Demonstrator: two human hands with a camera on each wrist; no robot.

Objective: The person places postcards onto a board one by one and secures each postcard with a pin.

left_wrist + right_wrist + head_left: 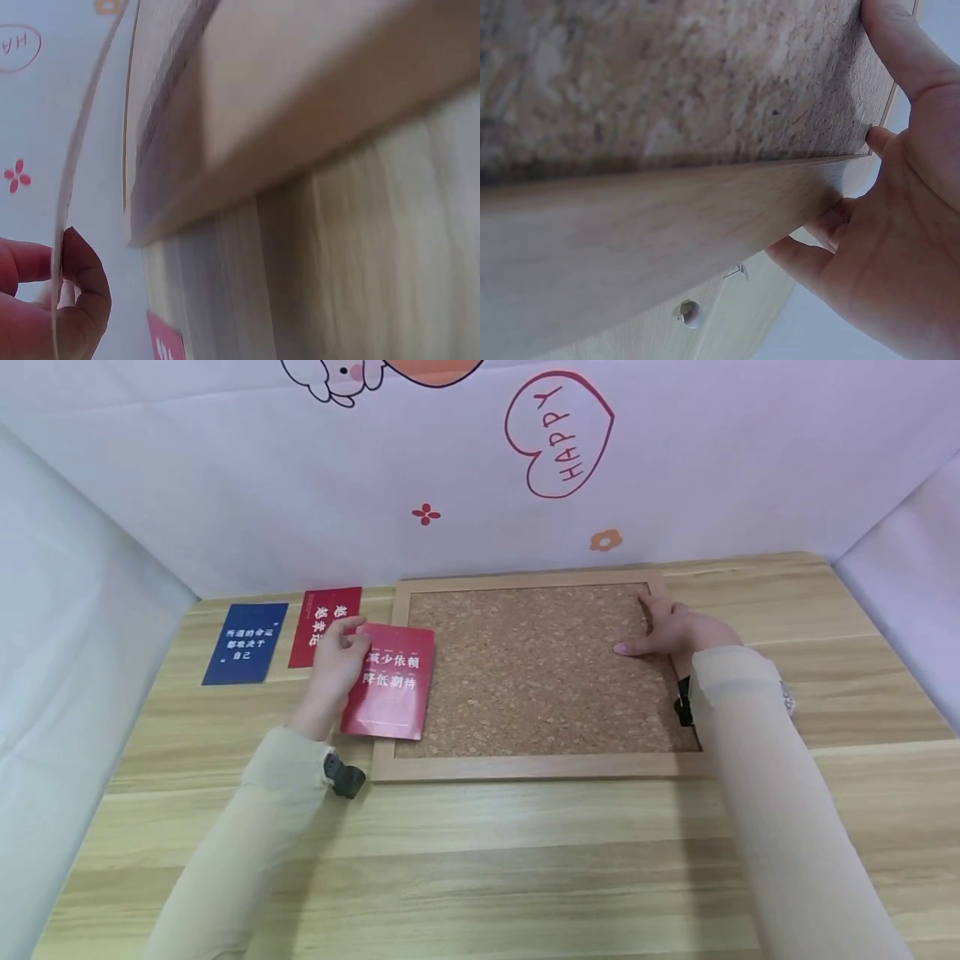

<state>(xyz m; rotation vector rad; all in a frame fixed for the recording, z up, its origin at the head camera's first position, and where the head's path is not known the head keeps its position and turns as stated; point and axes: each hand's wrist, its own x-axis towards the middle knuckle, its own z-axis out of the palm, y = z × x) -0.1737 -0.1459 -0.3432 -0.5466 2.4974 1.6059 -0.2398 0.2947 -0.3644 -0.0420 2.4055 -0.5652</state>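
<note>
My left hand [339, 662] pinches a red card [390, 702] with white Chinese characters by its upper left edge. The card overlaps the left side of a wood-framed cork board [540, 668]; in the left wrist view the card [76, 150] is seen edge-on between thumb and fingers. My right hand [663, 628] rests across the board's right frame near the far corner, thumb and index finger extended over the cork. Close up in the right wrist view, the other fingers of my right hand [922, 217] lie along the outer side of the frame [652, 225].
Left of the board lie a blue card [244, 643] and another red card [318, 620], partly covered by my left hand. Silvery thumbtacks [688, 313] lie beyond the frame's right side. A white printed cloth [465, 460] hangs behind the wooden table [525, 868].
</note>
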